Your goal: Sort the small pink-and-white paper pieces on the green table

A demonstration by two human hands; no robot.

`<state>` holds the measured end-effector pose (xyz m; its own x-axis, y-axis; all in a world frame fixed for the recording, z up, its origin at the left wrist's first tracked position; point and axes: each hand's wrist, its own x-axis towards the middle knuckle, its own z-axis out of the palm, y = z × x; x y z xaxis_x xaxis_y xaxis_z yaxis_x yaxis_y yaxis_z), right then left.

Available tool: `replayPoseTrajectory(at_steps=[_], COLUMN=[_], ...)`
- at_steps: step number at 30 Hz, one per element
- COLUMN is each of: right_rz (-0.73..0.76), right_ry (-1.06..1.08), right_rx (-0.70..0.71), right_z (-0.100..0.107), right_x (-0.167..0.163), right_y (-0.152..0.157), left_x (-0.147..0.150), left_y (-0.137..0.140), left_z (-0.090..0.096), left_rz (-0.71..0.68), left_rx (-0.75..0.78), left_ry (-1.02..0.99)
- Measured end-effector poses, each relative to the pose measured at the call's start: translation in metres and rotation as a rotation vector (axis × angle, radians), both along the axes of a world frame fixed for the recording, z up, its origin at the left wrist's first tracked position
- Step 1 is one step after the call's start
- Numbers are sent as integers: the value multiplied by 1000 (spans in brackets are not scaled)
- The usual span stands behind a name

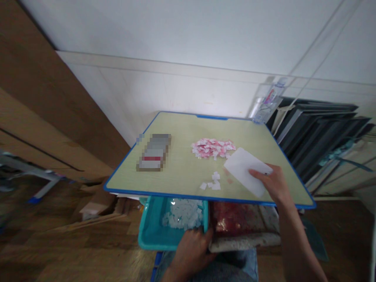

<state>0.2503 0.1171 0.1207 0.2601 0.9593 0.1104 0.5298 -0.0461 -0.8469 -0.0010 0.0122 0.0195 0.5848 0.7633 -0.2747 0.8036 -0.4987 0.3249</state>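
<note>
My right hand (273, 180) is closed on a flat white card (245, 168) with rounded corners, thumb on top. The card lies low over the right part of the table, beside a heap of small pink and white paper-like pieces (213, 148). Several loose white pieces (214, 183) lie near the table's front edge. Below that edge, my left hand (192, 248) has its fingers closed at the near right corner of a teal basin (149, 229). Small white pieces (186, 213) fill part of the basin. Part of the left fingers' grip is hidden.
The blue-edged table (176, 125) stands against a white wall. On it are a blurred-out box-like item (154, 152) at left and a clear bottle (268, 102) at the back right corner. A red-stained tray (243, 223) sits beside the basin; dark panels (320, 129) lean at right.
</note>
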Motion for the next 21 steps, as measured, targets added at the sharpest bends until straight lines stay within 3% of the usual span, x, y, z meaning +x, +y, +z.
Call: replayPoseTrajectory(at_steps=[4, 8, 12, 18, 21], right_rz=[-26, -130, -65, 118, 100], right_ry=[-56, -170, -256, -324, -325], right_rx=[-99, -57, 12, -35, -18], right_z=[-7, -2, 4, 3, 1], right_x=[20, 52, 64, 68, 73], right_y=[-6, -22, -26, -35, -30], left_x=[0, 0, 0, 0, 1], left_y=[0, 0, 0, -1, 0], left_z=[-2, -3, -4, -3, 1], left_rz=[-7, -4, -13, 1, 1], left_rx=[4, 20, 36, 11, -11], left_ry=[-12, -15, -10, 11, 21])
